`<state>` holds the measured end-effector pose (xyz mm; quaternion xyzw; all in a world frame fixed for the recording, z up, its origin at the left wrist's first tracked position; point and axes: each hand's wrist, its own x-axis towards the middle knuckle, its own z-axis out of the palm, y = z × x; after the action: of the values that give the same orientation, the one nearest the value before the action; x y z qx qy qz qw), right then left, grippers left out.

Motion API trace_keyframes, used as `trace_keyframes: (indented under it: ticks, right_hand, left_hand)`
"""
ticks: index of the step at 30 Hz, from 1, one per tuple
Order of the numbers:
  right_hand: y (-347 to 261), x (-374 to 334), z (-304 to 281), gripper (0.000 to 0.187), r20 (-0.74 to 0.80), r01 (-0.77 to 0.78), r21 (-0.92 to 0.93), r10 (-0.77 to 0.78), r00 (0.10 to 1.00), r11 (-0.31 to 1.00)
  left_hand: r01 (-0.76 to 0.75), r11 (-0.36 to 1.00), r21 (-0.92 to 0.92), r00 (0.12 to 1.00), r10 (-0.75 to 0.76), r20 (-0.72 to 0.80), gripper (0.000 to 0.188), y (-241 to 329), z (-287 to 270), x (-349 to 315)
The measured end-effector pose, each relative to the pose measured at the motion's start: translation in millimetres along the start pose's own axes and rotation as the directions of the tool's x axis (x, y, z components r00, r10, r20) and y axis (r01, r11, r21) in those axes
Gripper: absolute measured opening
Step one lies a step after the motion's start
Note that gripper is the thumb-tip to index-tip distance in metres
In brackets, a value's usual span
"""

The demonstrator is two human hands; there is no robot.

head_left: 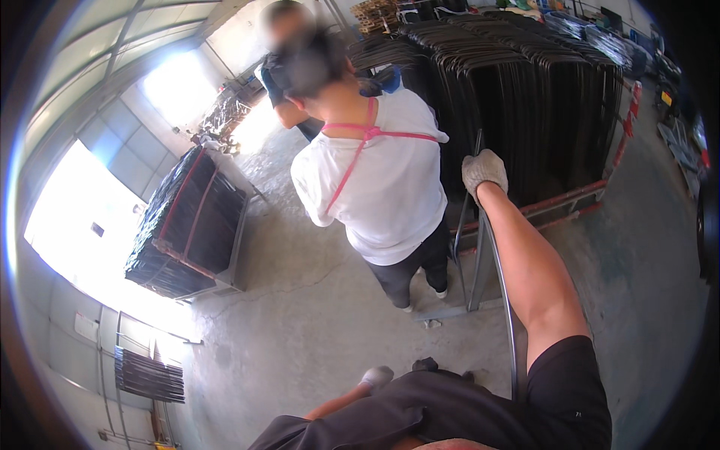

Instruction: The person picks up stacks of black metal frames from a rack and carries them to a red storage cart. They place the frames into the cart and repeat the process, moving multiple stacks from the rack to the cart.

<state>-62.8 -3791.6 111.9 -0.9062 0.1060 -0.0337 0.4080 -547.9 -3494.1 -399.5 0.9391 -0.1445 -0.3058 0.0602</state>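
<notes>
My right hand [485, 172], in a pale knit work glove, reaches forward with its fingers closed round a long thin dark strip [504, 296]. One end of the strip sticks up above the fist, and its length bends back down along my forearm toward my body. My left hand [377, 376], also gloved, hangs low beside my body, apart from everything; its fingers are too small and foreshortened to read. Just beyond my right hand stands a large rack [574, 214] with a reddish frame, packed with many hanging black strips [510, 97].
A person in a white shirt [394, 180] with pink straps stands close ahead, back turned; another person [285, 109] is beyond. A second loaded rack [199, 225] is at left. Dark bars [150, 375] sit on a stand at lower left. Concrete floor [300, 322] lies between.
</notes>
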Motion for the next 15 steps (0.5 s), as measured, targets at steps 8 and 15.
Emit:
trace_keyframes:
  ticks: [8, 15]
  right_hand:
    - [3.4, 3.1, 3.4, 0.042, 0.043, 0.014, 0.030, -0.015, 0.999, 0.999]
    - [5.7, 6.6, 6.0, 0.042, 0.052, 0.014, 0.028, -0.016, 0.999, 1.000]
  left_hand:
    - [0.005, 1.000, 0.004, 1.000, -0.005, -0.002, 0.026, 4.9, 0.0, -2.3]
    - [-0.012, 1.000, -0.013, 0.999, 0.012, -0.031, 0.024, 3.1, 4.6, -1.4]
